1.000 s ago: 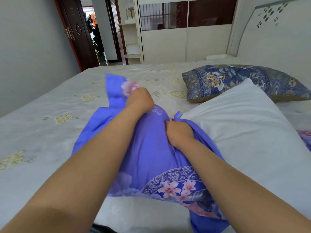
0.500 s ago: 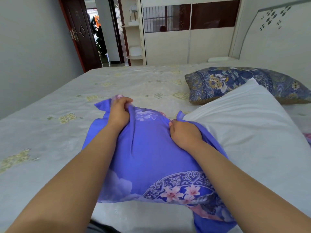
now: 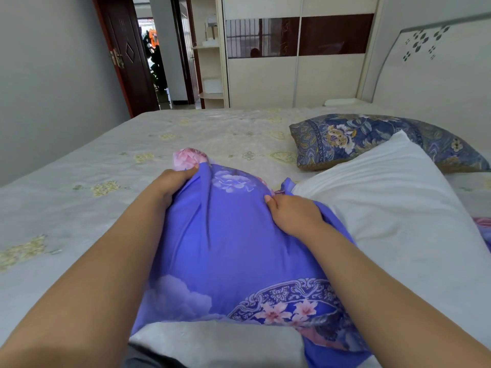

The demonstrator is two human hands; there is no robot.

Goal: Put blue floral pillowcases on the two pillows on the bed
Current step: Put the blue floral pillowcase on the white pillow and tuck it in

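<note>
Since before, the left hand (image 3: 170, 183) slid further along the blue pillowcase (image 3: 228, 248); both hands, the right hand (image 3: 295, 213) too, gripped its cloth beside the white pillow (image 3: 393, 208).

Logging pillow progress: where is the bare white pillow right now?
In the head view, the bare white pillow lies on the bed, right of the right hand, just in front of the dark blue floral pillow.

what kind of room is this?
Most likely a home bedroom: a wide bed with a headboard, pillows including a bare white pillow, and a sliding-door wardrobe on the far wall.
</note>
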